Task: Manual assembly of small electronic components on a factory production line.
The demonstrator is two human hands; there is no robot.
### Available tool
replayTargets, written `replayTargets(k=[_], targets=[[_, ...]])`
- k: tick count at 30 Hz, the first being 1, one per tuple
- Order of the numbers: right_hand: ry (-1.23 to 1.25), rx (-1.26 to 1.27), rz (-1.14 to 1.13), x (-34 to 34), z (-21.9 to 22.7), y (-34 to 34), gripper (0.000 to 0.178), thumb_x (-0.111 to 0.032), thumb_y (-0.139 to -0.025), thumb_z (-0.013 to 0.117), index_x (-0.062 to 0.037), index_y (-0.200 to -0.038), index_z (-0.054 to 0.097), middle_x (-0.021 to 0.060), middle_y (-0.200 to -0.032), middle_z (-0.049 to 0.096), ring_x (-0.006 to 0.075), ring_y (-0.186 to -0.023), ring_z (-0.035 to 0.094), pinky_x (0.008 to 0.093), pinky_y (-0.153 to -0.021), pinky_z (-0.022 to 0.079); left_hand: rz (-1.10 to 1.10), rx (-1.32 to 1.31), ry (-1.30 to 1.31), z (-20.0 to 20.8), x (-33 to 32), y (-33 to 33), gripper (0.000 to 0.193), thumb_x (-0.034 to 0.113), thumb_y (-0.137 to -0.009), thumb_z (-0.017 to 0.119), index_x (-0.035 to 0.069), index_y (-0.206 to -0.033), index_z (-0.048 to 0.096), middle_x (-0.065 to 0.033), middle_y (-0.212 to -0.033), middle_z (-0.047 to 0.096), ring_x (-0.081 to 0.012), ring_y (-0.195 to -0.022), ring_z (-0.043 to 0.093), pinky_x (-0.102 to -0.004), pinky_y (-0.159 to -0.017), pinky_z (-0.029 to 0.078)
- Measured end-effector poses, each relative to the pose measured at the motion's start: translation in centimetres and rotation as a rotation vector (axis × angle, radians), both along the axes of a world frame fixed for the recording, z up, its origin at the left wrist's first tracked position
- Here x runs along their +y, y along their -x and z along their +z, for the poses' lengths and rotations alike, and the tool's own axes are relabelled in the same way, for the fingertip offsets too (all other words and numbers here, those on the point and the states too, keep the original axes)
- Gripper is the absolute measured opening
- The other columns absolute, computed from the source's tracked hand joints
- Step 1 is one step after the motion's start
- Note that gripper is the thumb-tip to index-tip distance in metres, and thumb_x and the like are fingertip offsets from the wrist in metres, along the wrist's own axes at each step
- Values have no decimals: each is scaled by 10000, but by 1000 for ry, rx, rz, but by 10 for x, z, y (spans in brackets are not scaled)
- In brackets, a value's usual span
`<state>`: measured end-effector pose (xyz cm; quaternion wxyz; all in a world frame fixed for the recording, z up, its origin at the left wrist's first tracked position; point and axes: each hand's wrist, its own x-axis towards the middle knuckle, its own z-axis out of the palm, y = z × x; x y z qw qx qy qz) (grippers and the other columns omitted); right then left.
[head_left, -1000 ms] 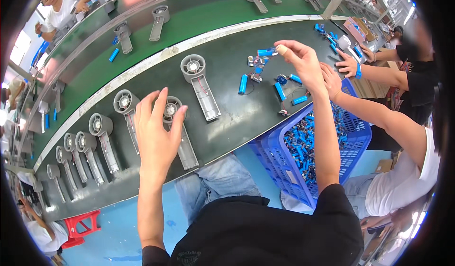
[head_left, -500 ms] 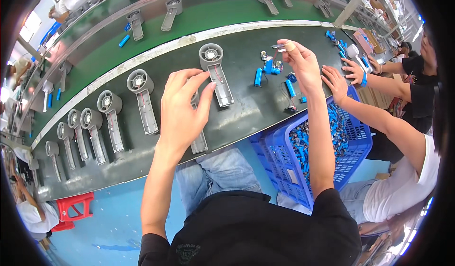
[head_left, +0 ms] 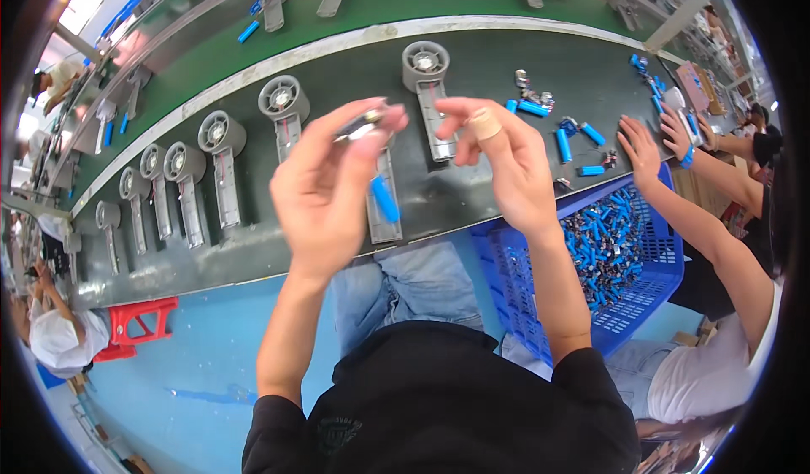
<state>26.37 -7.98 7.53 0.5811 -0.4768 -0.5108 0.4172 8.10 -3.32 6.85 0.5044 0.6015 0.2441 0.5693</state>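
My left hand (head_left: 325,195) pinches a small circuit board (head_left: 361,124) between thumb and fingers. Below that hand shows a blue cylindrical battery cell (head_left: 385,199), over the grey handle (head_left: 386,227) of a fan housing partly covered by my hand. Whether wires join cell and board is hidden. To the right, my right hand (head_left: 510,166) has its fingers apart and holds nothing I can see. Its fingertips are close to the handle of another grey fan housing (head_left: 425,67), which lies open side up with a red wire inside.
Several grey fan housings (head_left: 222,132) line the bench to the left. Blue cells with boards (head_left: 564,145) lie at the right, above a blue crate (head_left: 620,335) full of similar parts. A co-worker's hands (head_left: 641,146) rest nearby. Beyond a pale rail runs a green belt (head_left: 388,5).
The circuit board has passed from my right hand to my left, which has closed on it. My right hand has moved left and opened. The view has shifted, moving the bench items within it.
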Motion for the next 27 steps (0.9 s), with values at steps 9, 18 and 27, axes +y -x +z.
replayTargets(k=[9,18,27], targets=[[64,-324,-45,-4,-53,24,160,-23,-900,632,-21,-1042,707,-6,-825,583,34,-614,466,211,-561,366,161,932,-250,-32,-17,36,216,50,-843,672,71,-1058,667,-63,-757,558,-165,-537,575,-316,-495,449],[-107,-345,-90,8,-63,54,230,20,-805,710,-30,-1030,706,36,-965,680,33,-495,429,209,-445,319,274,767,-89,-41,-6,20,78,78,-861,692,53,-934,690,-62,-681,611,-130,-461,519,-278,-430,395],[-390,-512,-247,22,-92,63,200,22,-815,729,-29,-1009,732,63,-951,679,98,-623,587,249,-505,456,-5,277,535,-45,-10,34,222,85,-966,589,-7,-1160,647,-35,-796,632,-41,-603,501,-207,-536,401]])
